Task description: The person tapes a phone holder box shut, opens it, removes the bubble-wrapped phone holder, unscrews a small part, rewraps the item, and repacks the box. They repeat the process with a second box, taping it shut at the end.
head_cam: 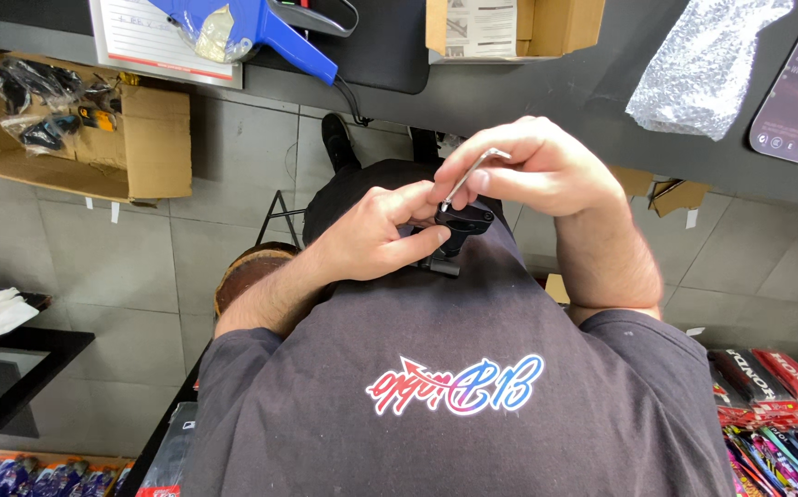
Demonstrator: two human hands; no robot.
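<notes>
My left hand (371, 235) pinches a small matte black metal clamp (459, 225); my right hand (537, 166) pinches a thin bent steel hex key (468, 175) into it.

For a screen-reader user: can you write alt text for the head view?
A person's left hand grips a small black metal part while the right hand turns a bent silver hex key into it, above a dark printed T-shirt.

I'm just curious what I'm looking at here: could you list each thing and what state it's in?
Left hand: gripping the small black part.
Right hand: pinching the hex key.
Hex key: tip set into the part.
Small black part: held above the lap.
Cardboard box: open, on the floor.
Foil bag: lying on the desk.
</notes>
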